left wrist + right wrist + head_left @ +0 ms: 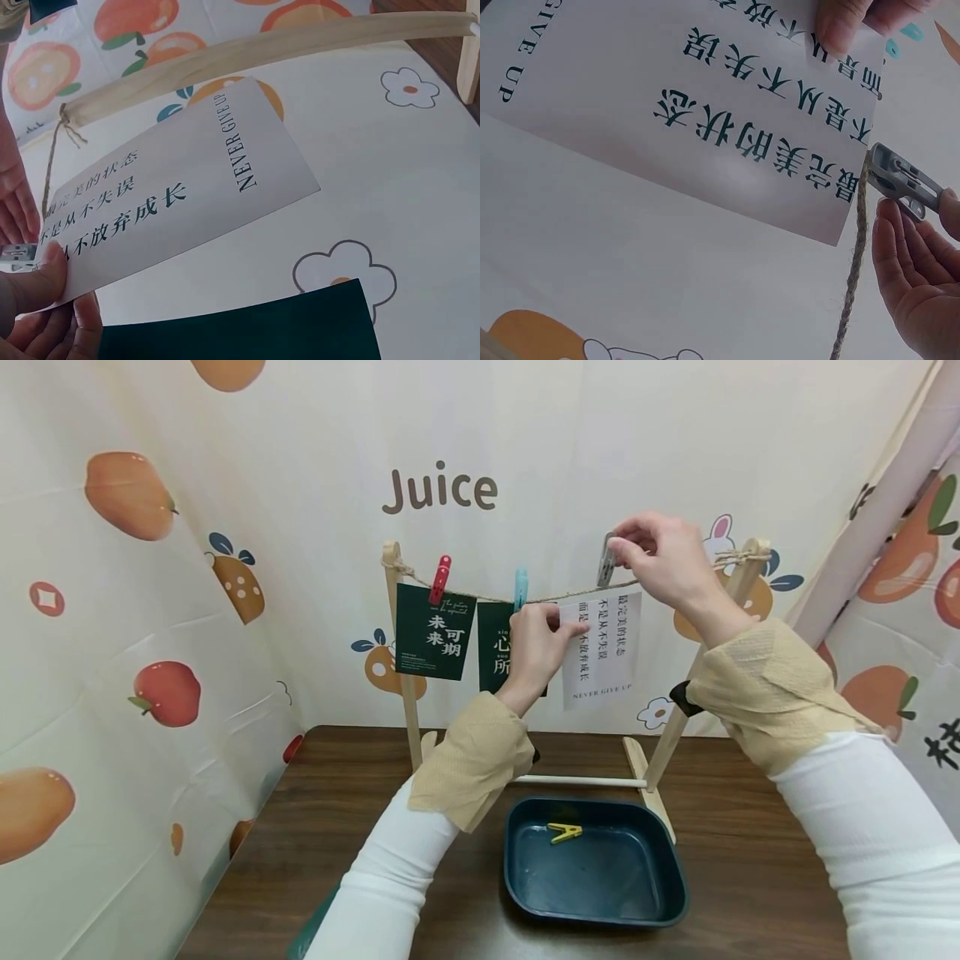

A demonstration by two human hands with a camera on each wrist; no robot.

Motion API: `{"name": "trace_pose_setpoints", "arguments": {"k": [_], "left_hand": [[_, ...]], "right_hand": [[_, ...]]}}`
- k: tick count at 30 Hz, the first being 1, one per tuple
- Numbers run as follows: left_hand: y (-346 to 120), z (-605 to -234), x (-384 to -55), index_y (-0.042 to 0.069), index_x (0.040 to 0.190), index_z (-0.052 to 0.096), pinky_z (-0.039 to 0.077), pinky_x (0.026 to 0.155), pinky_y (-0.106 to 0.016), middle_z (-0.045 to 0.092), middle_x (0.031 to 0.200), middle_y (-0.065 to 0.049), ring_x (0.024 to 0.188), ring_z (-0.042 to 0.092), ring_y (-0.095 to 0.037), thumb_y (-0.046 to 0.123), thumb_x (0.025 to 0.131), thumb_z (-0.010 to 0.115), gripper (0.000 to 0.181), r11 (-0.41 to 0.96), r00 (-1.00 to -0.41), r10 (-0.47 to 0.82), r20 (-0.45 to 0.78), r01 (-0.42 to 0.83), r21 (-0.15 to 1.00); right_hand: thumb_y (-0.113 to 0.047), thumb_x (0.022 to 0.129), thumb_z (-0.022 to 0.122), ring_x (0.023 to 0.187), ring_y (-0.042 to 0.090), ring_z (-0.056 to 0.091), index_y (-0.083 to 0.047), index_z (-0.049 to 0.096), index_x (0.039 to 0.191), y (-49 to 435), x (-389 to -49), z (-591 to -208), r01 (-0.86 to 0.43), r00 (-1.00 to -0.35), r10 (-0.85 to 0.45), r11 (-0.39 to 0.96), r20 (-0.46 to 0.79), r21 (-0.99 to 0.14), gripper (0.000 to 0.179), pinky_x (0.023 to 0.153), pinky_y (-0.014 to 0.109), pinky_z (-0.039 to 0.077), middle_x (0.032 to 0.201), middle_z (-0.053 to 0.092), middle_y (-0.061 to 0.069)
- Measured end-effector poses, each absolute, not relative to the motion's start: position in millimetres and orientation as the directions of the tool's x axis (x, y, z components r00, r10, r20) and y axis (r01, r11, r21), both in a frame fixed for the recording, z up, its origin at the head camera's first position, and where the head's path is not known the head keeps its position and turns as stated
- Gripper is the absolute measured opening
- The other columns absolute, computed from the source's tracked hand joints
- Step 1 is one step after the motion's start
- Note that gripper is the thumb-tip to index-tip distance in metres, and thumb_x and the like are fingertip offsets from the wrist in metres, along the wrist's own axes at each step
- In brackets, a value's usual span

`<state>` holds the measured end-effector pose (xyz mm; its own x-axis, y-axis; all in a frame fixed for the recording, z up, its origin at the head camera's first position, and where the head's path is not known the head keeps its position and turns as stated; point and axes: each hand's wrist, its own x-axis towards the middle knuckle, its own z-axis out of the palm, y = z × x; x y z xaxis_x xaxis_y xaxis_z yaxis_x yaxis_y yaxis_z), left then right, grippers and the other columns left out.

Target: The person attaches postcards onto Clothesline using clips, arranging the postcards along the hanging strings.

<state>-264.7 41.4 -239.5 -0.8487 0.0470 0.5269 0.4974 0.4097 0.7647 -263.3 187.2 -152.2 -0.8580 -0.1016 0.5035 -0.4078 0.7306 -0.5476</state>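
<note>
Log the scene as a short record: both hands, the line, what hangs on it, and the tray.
Left hand: pinches white rectangular printed card
Right hand: holds grey plastic-looking peg
Peg tip: at brown twisted twine, by the card's top edge; grip on card unclear
Line: twine tied across pale wooden frame
Hanging left: dark green rectangular printed card, red peg
Hanging middle: second dark green card, light-blue peg; partly hidden by left hand
Tray: dark blue rounded-rectangular tray, holding one yellow peg
</note>
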Motion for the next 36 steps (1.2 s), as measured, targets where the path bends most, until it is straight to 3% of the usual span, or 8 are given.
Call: {"name": "trace_pose_setpoints", "arguments": {"k": [10, 18, 36], "left_hand": [[45.0, -237.8, -266.7, 0.001, 0.081, 0.07, 0.041, 0.048, -0.016, 0.065, 0.07, -0.005, 0.059, 0.059, -0.007, 0.014, 0.073, 0.073, 0.015, 0.358, -0.861, 0.036, 0.508, 0.486, 0.797], [46.1, -238.0, -267.4, 0.001, 0.08, 0.07, 0.042, 0.047, -0.017, 0.065, 0.07, -0.006, 0.059, 0.06, -0.009, 0.013, 0.073, 0.072, 0.014, 0.344, -0.859, 0.03, 0.511, 0.489, 0.802], [46.5, -240.2, -271.7, 0.002, 0.074, 0.069, 0.037, 0.044, -0.017, 0.065, 0.068, -0.006, 0.055, 0.058, -0.007, 0.014, 0.073, 0.073, 0.013, 0.334, -0.87, 0.013, 0.493, 0.469, 0.818]], "right_hand": [[-0.021, 0.091, 0.051, 0.076, 0.004, 0.053, -0.002, 0.058, 0.108, 184.5, -262.2, -152.4, -0.409, -0.857, -0.107, 0.735, 0.503, -0.541, 0.027, 0.074, 0.025, 0.037, 0.098, 0.06, 0.015], [-0.016, 0.091, 0.05, 0.088, 0.018, 0.051, -0.001, 0.058, 0.107, 181.1, -263.1, -152.0, -0.4, -0.867, -0.118, 0.744, 0.483, -0.535, 0.024, 0.08, 0.031, 0.038, 0.1, 0.059, 0.014], [-0.014, 0.091, 0.051, 0.082, 0.019, 0.048, -0.002, 0.058, 0.103, 181.0, -264.2, -158.1, -0.372, -0.893, -0.142, 0.767, 0.428, -0.523, 0.018, 0.07, 0.029, 0.036, 0.094, 0.057, 0.012]]}}
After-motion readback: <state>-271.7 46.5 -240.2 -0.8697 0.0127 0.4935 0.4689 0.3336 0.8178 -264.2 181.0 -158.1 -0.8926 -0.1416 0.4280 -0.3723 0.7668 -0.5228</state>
